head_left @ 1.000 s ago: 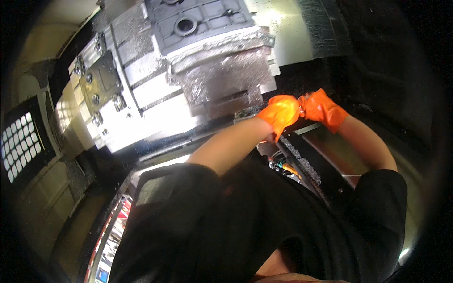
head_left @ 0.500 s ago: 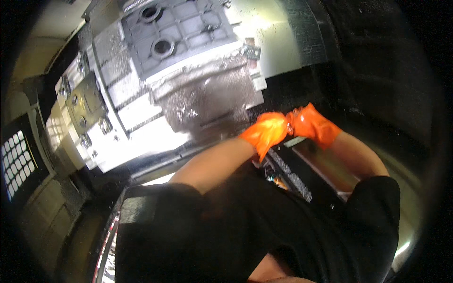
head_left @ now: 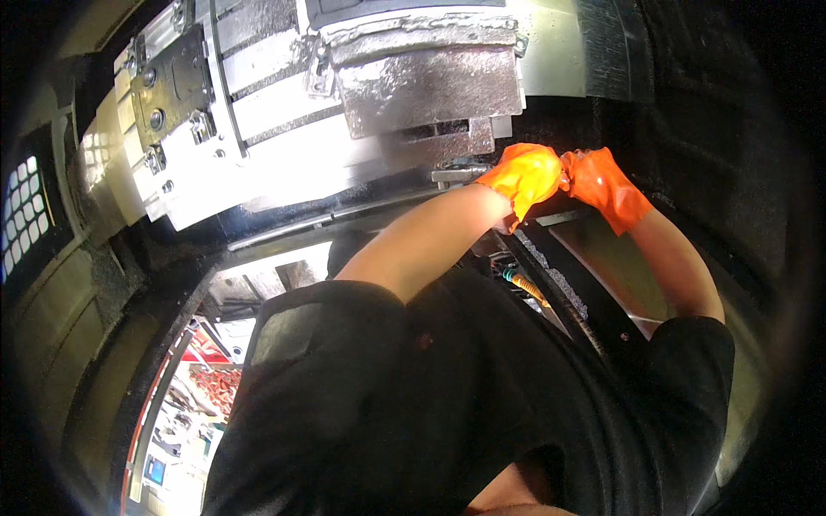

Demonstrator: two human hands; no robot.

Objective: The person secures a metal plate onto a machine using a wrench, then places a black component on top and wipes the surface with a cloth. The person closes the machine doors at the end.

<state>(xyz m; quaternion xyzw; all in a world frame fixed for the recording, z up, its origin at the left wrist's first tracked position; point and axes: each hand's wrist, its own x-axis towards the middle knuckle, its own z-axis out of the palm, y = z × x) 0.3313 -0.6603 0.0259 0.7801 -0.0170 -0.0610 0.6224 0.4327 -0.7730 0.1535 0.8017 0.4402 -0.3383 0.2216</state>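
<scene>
My left hand point(head_left: 527, 176), in an orange rubber glove, is closed, its knuckles bent. Right beside it is my right hand point(head_left: 602, 183), gloved the same way and also closed, the two meeting at the fingers. Whatever lies between the fingers is too small and too hidden to name. Just left of my left glove is a grey metal bar-shaped piece point(head_left: 460, 172); I cannot tell whether the glove touches it. Beyond my left hand stands a wet brownish metal block point(head_left: 422, 90) on a bright slotted metal table point(head_left: 284, 163).
A dark clamp plate with bolts point(head_left: 172, 82) sits on the table's left side. Metal chips point(head_left: 564, 292) lie along a dark rail below my hands, near an orange ribbed hose point(head_left: 527, 288). Dark enclosure walls point(head_left: 714, 138) rise at the right. An opening with a bright room point(head_left: 194, 404) shows lower left.
The whole view has shifted, so the metal block and table sit higher in the picture. My hands appear higher and further right, still closed and together. The opening at lower left shows more.
</scene>
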